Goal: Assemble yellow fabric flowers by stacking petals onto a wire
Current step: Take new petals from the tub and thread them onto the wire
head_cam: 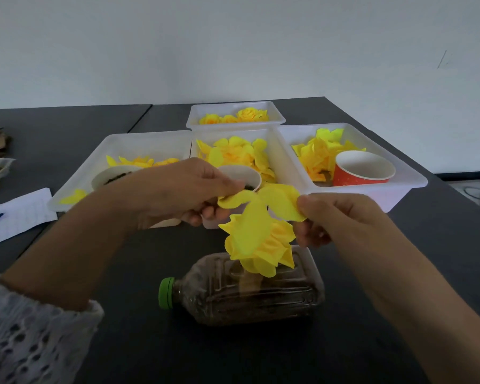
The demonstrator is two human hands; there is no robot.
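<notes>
Both hands hold one yellow petal (261, 200) at centre: left hand (183, 189) pinches its nine o'clock edge, right hand (333, 217) its three o'clock edge. Flower (263, 245) hangs beneath, above a bottle (250, 292). Trays (352, 189) crowd twelve o'clock.

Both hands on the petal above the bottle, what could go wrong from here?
1. The left hand and right hand pinch opposite edges of the thin yellow fabric petal piece; pulling apart may tear or crease it.
2. The half-built yellow flower stands over the clear plastic bottle with green cap, which lies on its side; downward pressure might roll it.
</notes>
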